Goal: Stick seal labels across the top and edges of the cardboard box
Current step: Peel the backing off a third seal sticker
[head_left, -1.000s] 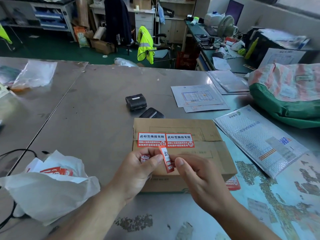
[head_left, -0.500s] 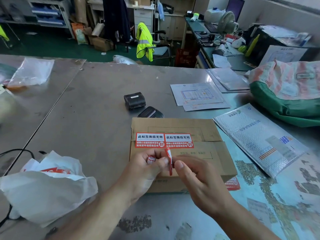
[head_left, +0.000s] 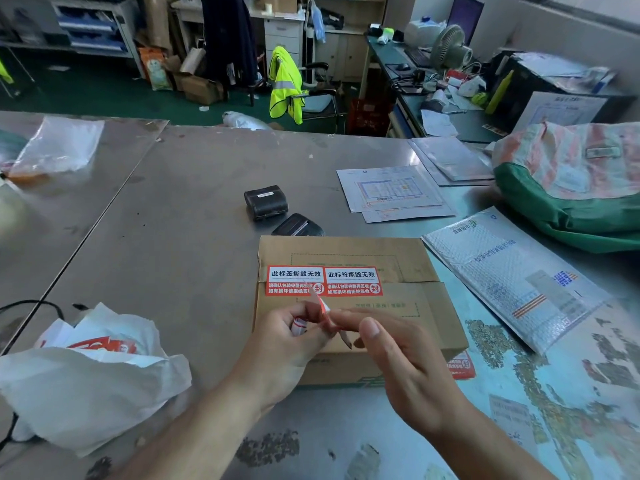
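Grey metal table (head_left: 173, 202). Mid-table there's a small black boxy device (head_left: 266, 202), with a second black device (head_left: 298, 226) just beside it, nearer the camera. Crumpled white plastic bag with red print (head_left: 86, 386) near left, thin black cable (head_left: 34, 303) beside it. Clear plastic bag (head_left: 59, 147) far left. Overlapping white printed paper sheets (head_left: 391, 188) right of the devices. Silver bubble mailer (head_left: 512, 275) lying flat on the right, green-and-pink woven sack (head_left: 571, 188) behind it. In the background: yellow hi-vis vest (head_left: 284, 84) draped on a chair, grey desk fan (head_left: 450, 46) on a cluttered desk.
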A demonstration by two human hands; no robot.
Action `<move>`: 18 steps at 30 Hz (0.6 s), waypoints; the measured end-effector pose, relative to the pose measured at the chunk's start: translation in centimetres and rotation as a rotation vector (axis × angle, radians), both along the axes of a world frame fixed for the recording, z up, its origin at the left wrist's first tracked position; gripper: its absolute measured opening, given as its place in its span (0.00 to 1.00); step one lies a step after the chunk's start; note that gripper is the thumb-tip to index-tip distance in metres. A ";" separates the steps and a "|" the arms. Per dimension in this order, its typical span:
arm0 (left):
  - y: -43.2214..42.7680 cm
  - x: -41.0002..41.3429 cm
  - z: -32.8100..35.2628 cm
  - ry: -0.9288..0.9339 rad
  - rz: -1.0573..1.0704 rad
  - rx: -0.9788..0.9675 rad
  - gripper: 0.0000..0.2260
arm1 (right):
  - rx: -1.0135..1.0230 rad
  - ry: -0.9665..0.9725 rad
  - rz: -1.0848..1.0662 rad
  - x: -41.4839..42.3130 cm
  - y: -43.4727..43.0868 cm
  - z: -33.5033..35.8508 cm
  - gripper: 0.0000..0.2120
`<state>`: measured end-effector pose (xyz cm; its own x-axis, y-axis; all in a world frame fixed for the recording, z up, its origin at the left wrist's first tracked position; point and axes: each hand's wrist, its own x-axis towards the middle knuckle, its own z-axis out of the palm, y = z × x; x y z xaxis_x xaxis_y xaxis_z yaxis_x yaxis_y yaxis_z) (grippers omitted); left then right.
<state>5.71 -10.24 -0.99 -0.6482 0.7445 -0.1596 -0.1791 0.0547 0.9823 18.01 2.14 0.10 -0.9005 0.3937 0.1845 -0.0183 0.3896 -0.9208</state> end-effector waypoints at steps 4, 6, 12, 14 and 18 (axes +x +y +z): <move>-0.4 0.1 0.2 0.046 0.001 -0.007 0.14 | -0.320 0.009 0.010 -0.4 -0.1 0.1 0.24; -0.6 0.2 0.1 0.086 0.021 -0.033 0.13 | -0.460 0.000 -0.024 -0.6 -0.1 -0.2 0.25; -0.7 0.7 -0.1 0.140 -0.018 -0.026 0.14 | -0.630 -0.041 -0.053 -0.5 -0.3 -0.6 0.23; -0.8 0.8 0.0 0.143 -0.027 -0.017 0.15 | -0.651 -0.048 -0.052 -0.4 -0.4 -0.5 0.23; -1.0 0.9 -0.1 0.201 -0.026 -0.075 0.11 | -0.680 -0.041 -0.061 -0.2 -0.7 -0.4 0.24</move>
<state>6.57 -11.24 -1.13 -0.6530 0.7526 -0.0844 0.0225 0.1307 0.9912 17.77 1.42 -0.30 -0.8740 0.4602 -0.1557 0.0258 -0.2761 -0.9608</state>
